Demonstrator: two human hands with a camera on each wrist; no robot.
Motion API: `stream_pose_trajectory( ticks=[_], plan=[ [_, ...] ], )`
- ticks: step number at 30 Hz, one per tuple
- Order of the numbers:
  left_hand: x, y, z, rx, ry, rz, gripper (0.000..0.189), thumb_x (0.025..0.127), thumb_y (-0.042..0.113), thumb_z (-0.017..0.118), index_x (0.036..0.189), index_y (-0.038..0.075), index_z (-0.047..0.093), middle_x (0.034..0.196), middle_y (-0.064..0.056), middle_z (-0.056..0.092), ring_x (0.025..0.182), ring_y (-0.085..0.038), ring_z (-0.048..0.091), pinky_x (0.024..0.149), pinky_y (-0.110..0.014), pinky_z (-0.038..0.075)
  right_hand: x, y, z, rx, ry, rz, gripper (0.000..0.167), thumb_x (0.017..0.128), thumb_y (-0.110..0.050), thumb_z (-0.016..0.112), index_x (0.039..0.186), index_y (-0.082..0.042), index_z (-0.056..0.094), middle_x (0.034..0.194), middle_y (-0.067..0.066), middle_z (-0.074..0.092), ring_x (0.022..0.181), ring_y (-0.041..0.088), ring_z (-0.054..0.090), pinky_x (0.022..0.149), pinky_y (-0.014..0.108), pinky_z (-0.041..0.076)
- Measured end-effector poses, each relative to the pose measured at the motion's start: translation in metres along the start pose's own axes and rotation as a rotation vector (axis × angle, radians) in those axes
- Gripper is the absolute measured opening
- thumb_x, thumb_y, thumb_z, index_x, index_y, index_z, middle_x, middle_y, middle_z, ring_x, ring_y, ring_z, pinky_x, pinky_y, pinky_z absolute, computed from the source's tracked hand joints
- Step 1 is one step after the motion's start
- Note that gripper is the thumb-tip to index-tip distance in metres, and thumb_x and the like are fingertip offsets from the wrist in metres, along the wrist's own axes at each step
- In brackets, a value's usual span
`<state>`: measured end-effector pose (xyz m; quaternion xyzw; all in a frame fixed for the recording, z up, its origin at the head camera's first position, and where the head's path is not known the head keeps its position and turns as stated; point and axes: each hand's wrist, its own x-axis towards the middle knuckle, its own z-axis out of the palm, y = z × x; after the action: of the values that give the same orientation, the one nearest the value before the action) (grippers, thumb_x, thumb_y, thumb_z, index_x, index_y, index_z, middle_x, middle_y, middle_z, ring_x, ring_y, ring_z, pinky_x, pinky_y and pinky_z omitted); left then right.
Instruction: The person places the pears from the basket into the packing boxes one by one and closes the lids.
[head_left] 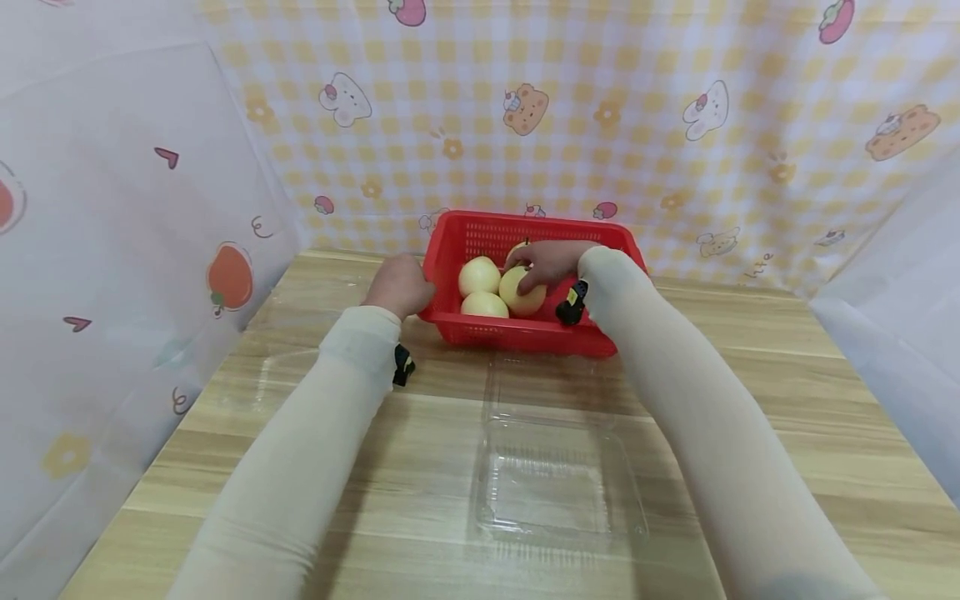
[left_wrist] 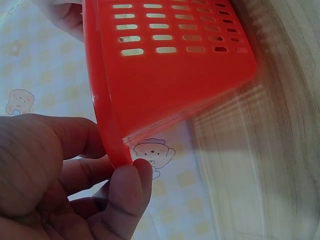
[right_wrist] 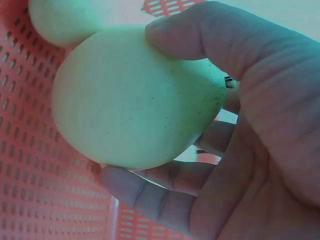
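At the back of the table stands a red plastic basket (head_left: 525, 335) with slotted walls. My left hand (head_left: 399, 287) pinches the rim at its left corner, the thumb and fingers on either side of the rim (left_wrist: 100, 105) in the left wrist view. Inside the basket, my right hand (head_left: 557, 260) holds a pale yellow pear (right_wrist: 135, 100), with the thumb over one side and fingers curled under the other. The dark stem (right_wrist: 229, 82) points toward the palm. Close beside it lie more pears (head_left: 480, 276), one partly hidden behind my right hand.
A clear plastic clamshell box (head_left: 551, 492) lies unfolded in front of the basket, between my forearms. More clear plastic (head_left: 296, 296) lies on the left of the wooden table (head_left: 750, 350). A patterned cloth (head_left: 600, 125) hangs right behind the basket.
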<state>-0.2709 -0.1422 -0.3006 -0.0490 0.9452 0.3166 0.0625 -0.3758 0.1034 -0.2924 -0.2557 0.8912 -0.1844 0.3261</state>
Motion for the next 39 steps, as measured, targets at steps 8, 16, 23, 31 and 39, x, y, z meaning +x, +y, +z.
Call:
stream_pose_trajectory(
  ticks=[8, 16, 23, 31, 39],
  plan=[
    [-0.001, 0.002, 0.0, 0.01, 0.004, 0.016, 0.015, 0.092, 0.005, 0.053, 0.088, 0.0, 0.066, 0.08, -0.013, 0.067, 0.067, -0.02, 0.063, 0.064, -0.028, 0.051, -0.024, 0.002, -0.002, -0.033, 0.104, -0.088, 0.05, 0.091, -0.02, 0.068, 0.139, -0.019, 0.052, 0.131, 0.005, 0.052, 0.116, 0.025, 0.048, 0.093, 0.039, 0.047],
    [-0.002, 0.003, 0.002, -0.006, -0.001, 0.014, 0.015, 0.093, 0.005, 0.053, 0.089, 0.0, 0.067, 0.08, -0.013, 0.067, 0.068, -0.021, 0.063, 0.064, -0.029, 0.051, -0.055, 0.014, 0.0, 0.008, 0.227, -0.103, 0.053, 0.089, -0.021, 0.069, 0.139, -0.021, 0.051, 0.13, 0.002, 0.051, 0.112, 0.024, 0.047, 0.091, 0.041, 0.044],
    [-0.002, 0.003, 0.001, -0.008, 0.005, 0.014, 0.013, 0.093, 0.004, 0.052, 0.092, 0.0, 0.065, 0.085, -0.014, 0.067, 0.071, -0.022, 0.064, 0.067, -0.031, 0.052, -0.088, 0.02, 0.006, 0.102, 0.29, -0.128, 0.049, 0.088, -0.017, 0.068, 0.134, -0.02, 0.05, 0.127, 0.004, 0.053, 0.106, 0.024, 0.051, 0.087, 0.041, 0.046],
    [-0.002, 0.002, 0.0, -0.008, 0.003, 0.011, 0.012, 0.093, 0.005, 0.052, 0.093, 0.0, 0.064, 0.086, -0.014, 0.067, 0.072, -0.023, 0.064, 0.068, -0.031, 0.052, -0.124, 0.02, 0.028, 0.073, 0.335, -0.184, 0.045, 0.089, -0.017, 0.07, 0.129, -0.022, 0.051, 0.117, 0.003, 0.056, 0.094, 0.025, 0.057, 0.08, 0.041, 0.049],
    [-0.002, 0.0, -0.002, 0.012, -0.005, 0.034, 0.016, 0.092, 0.006, 0.051, 0.083, 0.001, 0.063, 0.075, -0.011, 0.065, 0.065, -0.021, 0.061, 0.061, -0.029, 0.048, -0.16, 0.014, 0.057, 0.012, 0.415, -0.268, 0.046, 0.084, -0.012, 0.076, 0.124, -0.022, 0.053, 0.113, 0.0, 0.057, 0.092, 0.024, 0.057, 0.074, 0.041, 0.052]
  ],
)
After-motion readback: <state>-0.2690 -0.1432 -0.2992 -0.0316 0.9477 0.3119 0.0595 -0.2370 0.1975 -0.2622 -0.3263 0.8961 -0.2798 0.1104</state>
